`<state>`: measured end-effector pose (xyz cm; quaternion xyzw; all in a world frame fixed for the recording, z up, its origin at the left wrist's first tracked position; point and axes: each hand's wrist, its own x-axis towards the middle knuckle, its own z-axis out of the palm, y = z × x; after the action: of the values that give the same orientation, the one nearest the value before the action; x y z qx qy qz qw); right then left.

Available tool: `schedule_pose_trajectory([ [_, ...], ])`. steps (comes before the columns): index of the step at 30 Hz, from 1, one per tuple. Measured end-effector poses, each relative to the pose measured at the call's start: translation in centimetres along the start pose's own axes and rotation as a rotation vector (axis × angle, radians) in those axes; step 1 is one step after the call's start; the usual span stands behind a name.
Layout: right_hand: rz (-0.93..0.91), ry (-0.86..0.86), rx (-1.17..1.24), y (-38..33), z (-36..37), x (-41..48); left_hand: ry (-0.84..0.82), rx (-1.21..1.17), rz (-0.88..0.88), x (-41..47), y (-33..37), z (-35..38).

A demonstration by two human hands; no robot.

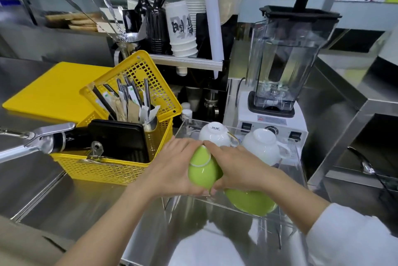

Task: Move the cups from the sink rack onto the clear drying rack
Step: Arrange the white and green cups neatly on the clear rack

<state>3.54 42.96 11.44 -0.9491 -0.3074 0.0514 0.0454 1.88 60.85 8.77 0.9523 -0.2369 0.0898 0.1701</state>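
Steel counter (97, 207); both hands (172, 166) grip green cup (202, 171) over clear rack (297, 158).

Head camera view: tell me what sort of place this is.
Most likely a drink shop's prep counter. A blender stands on a stainless steel counter, stacked paper cups sit beside it, and a yellow basket holds wrapped straws.

A glossy green ceramic cup (202, 171) is upside down, tilted, over the clear acrylic drying rack (298, 151) at its near left corner. A second green cup (251, 202) lies inverted at the near edge. Two white ceramic cups (214, 134) (261, 144) stand inverted along the far edge.
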Motion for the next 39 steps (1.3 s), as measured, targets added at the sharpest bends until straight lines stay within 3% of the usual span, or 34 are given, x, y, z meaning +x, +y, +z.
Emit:
schedule_pose_trajectory([
  [4, -0.079, 0.134, 0.259, 0.7, -0.8, -0.6, 0.169, -0.033, -0.013, -0.4, -0.1, -0.6],
  [8, -0.067, 0.274, 0.529, 1.2, -2.1, -1.1, 0.42, -0.237, -0.124, -0.7, 0.9, -1.6],
  [11, -0.058, 0.372, 0.766, 1.4, -2.4, -1.1, 0.612, -0.653, -0.311, -0.5, 2.3, -2.4],
  [14, -0.07, 0.375, 0.888, 1.2, -2.4, -1.0, 0.757, -1.195, -0.349, 0.0, 3.4, -3.5],
  [17, -0.094, 0.303, 0.788, 0.6, -2.3, -1.4, 0.73, -1.638, -0.309, 0.4, 3.4, -4.3],
  [20, -0.155, 0.367, 0.66, 0.0, -1.9, -1.1, 0.592, -1.799, -0.343, 0.5, 3.6, -4.2],
  [24, -0.136, 0.563, 0.712, -0.2, -1.2, -0.2, 0.465, -1.782, -0.392, 0.2, 4.0, -3.8],
  [28, -0.143, 0.542, 0.856, 0.4, -0.7, -0.4, 0.386, -1.57, -0.326, -0.4, 3.2, -4.2],
  [32, -0.12, 0.413, 1.209, 0.3, -1.0, -1.1, 0.309, -1.4, -0.191, -1.3, 2.2, -4.5],
  [36, -0.085, 0.129, 1.485, 0.4, -1.5, -1.4, 0.208, -1.186, -0.151, -2.0, 1.6, -4.3],
  [39, -0.013, -0.055, 1.73, 0.2, -1.5, -1.7, 0.211, -0.846, -0.171, -2.2, 1.2, -4.2],
])
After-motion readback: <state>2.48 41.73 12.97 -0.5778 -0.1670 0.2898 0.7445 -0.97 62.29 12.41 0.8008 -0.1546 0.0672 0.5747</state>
